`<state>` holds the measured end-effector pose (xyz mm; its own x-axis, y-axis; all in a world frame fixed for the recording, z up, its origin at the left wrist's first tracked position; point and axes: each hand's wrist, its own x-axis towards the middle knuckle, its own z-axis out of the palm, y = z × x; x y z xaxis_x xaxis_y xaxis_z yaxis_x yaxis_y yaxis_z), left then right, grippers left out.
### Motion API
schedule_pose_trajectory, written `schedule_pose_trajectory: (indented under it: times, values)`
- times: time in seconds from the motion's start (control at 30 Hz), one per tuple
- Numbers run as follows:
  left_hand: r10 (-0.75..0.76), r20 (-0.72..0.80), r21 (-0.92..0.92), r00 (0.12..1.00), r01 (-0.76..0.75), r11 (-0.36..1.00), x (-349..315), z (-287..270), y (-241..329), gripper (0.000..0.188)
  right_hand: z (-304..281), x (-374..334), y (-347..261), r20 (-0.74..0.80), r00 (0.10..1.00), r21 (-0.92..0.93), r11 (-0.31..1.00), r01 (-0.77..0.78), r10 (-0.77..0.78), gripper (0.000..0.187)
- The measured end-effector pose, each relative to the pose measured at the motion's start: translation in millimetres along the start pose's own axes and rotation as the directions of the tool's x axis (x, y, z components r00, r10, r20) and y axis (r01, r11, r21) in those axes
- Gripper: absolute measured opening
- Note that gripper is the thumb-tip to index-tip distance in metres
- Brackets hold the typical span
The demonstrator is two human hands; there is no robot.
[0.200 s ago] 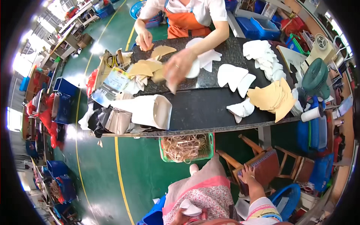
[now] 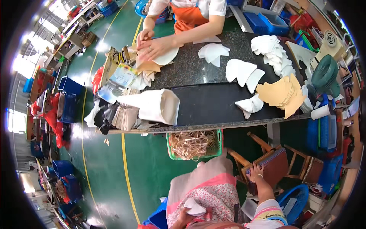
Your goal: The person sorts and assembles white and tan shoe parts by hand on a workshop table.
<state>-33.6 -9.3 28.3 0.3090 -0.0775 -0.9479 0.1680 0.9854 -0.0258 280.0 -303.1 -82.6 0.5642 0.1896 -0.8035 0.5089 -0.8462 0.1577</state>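
Fingers of the left hand (image 2: 185,216) grip white pieces (image 2: 195,207); the right hand (image 2: 256,172) rests, fingers open, on the stool (image 2: 276,165) edge, perhaps for support.

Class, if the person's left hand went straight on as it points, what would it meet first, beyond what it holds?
Probably the flowered cloth over the lap, just past the white material in the left hand; depth is unclear.
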Motion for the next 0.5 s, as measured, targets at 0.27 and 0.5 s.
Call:
schedule_pose_trajectory:
  times: [0.27, 0.5]
  values:
    - [-0.003, 0.017, -0.025, 1.0, 0.003, 1.0, -10.5, -1.8, 6.6, 0.057, -15.8, 6.7, -10.4, 0.109, 0.994, 0.046, 0.999, -0.016, 0.011, 0.072]
    - [-0.017, 0.094, 0.002, 0.995, 0.017, 1.0, -9.0, -1.4, -1.5, 0.058, -7.1, 13.8, -7.6, 0.047, 0.999, 0.064, 0.998, -0.009, 0.006, 0.074]
